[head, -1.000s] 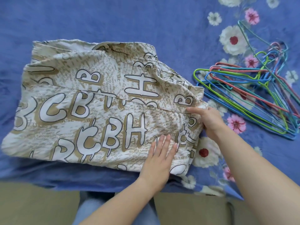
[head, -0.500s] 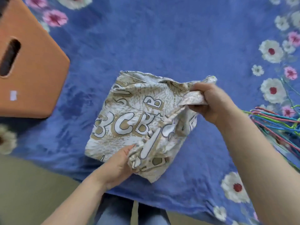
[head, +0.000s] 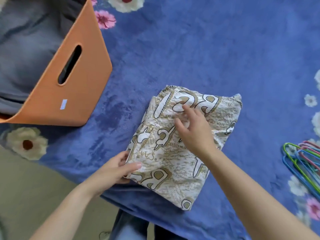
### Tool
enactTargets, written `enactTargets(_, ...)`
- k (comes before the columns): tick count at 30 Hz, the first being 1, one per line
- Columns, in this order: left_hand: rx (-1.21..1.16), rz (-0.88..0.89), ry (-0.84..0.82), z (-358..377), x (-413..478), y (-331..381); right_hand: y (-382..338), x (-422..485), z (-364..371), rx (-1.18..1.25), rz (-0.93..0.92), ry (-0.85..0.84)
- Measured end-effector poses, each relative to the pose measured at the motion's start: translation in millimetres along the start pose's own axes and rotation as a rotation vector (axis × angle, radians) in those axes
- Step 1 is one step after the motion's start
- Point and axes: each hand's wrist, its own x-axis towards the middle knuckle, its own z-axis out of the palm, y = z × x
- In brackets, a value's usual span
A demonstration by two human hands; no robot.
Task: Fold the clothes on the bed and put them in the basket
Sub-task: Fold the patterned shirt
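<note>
Lying folded on the bed, the printed garment (head: 174, 172) makes a rough rectangle near the close edge of the blue bedspread (head: 199, 49). Its long axis runs from the near edge away from the person, with the far end leaning a little to the right. The cloth looks thin and woven, cream with tan mottling, and it is crinkled along the folds.

Big white bubble letters with dark outlines cover it. A fat "B" reads clearly near the close corner and another sits at the far end. The fine tan script between them is too small to make out with any confidence.

The left hand (head: 116, 170) pinches the near-left edge, thumb on top and fingers tucked under the fabric. The right hand (head: 194, 130) rests on the upper middle of the bundle with its fingers loosely spread. They are a bit blurred, so I cannot tell how hard they press.

Off to the left stands the orange basket (head: 72, 101), well apart from the garment. It has smooth rigid walls, a slot handle and a small pale sticker (head: 63, 104) whose print cannot be read. Grey clothes (head: 26, 49) lie inside it.

At the right edge sits a heap of thin coloured hangers (head: 302, 161) in green, blue and pink. The bedspread looks plush, with white and pink flowers.
</note>
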Motion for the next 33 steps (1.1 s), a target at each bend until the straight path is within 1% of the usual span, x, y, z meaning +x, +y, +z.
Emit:
enactTargets(2,0.144,0.080,0.149,11.0,9.7,8.3,7.7,-0.3,16.6,-0.186,-0.136,-0.001)
enactTargets(3,0.124,0.089,0.170,13.4,14.4,10.9,11.4,2.3,24.6,-0.283,-0.173,-0.045)
enactTargets(5,0.008,0.017,0.136,8.6,23.3,11.1,20.6,9.6,35.8,-0.407,-0.193,-0.177)
enactTargets(6,-0.018,-0.024,0.119,2.3,25.6,11.2,25.4,13.2,36.9,-0.429,-0.203,-0.219)
enactTargets(7,0.016,-0.056,0.120,-3.5,27.4,12.8,30.1,16.4,36.5,-0.417,-0.215,-0.221)
enactTargets(8,0.095,-0.079,0.149,-8.4,28.9,15.1,33.6,17.6,34.4,-0.381,-0.222,-0.176)
enactTargets(9,0.192,-0.070,0.194,-10.9,31.5,18.7,37.3,16.9,31.9,-0.330,-0.213,-0.091)
enactTargets(11,0.377,0.037,0.329,-6.2,35.8,28.5,45.4,7.9,27.8,-0.234,-0.161,0.134)
enactTargets(12,0.479,0.143,0.429,1.4,38.2,35.5,51.6,0.6,27.2,-0.193,-0.115,0.232)
enactTargets(13,0.597,0.291,0.532,11.3,40.3,45.3,59.3,-8.3,27.4,-0.149,-0.058,0.308)
enactTargets(14,0.709,0.443,0.594,21.4,45.2,53.9,67.4,-17.9,28.3,-0.100,0.006,0.369)
enactTargets(15,0.837,0.585,0.592,35.1,49.6,65.3,75.6,-27.8,28.8,-0.046,0.080,0.417)
enactTargets(16,0.968,0.706,0.531,47.5,62.1,72.6,84.6,-37.4,29.4,0.004,0.158,0.465)
enactTargets(18,1.222,0.891,0.378,72.8,84.5,81.7,92.6,-53.7,35.5,0.041,0.242,0.509)
enactTargets(20,1.464,0.988,0.246,87.9,112.6,81.3,92.5,-65.2,45.9,-0.021,0.219,0.471)
enactTargets(21,1.563,0.988,0.210,87.6,125.1,80.4,90.5,-68.3,53.4,-0.073,0.177,0.418)
enactTargets(22,1.631,0.971,0.220,81.6,137.4,79.6,89.8,-70.6,62.2,-0.140,0.132,0.345)
enactTargets(24,1.660,0.875,0.277,61.3,161.1,85.3,94.3,-72.6,77.2,-0.293,0.134,0.220)
enactTargets(26,1.639,0.749,0.374,34.1,173.8,91.7,97.6,-72.7,87.5,-0.396,0.236,0.158)
enactTargets(28,1.643,0.702,0.429,21.7,173.3,95.1,97.1,-71.9,87.7,-0.373,0.388,0.188)
enactTargets(29,1.623,0.719,0.437,23.4,168.0,95.2,94.9,-69.8,85.1,-0.326,0.442,0.227)
enactTargets(30,1.588,0.758,0.435,28.4,160.3,93.2,92.1,-66.2,81.7,-0.292,0.449,0.265)
enactTargets(31,1.563,0.807,0.403,36.1,151.1,90.4,89.2,-60.2,75.6,-0.288,0.402,0.305)
enactTargets(33,1.581,0.911,0.299,50.4,133.6,78.8,90.6,-41.4,62.2,-0.369,0.191,0.336)
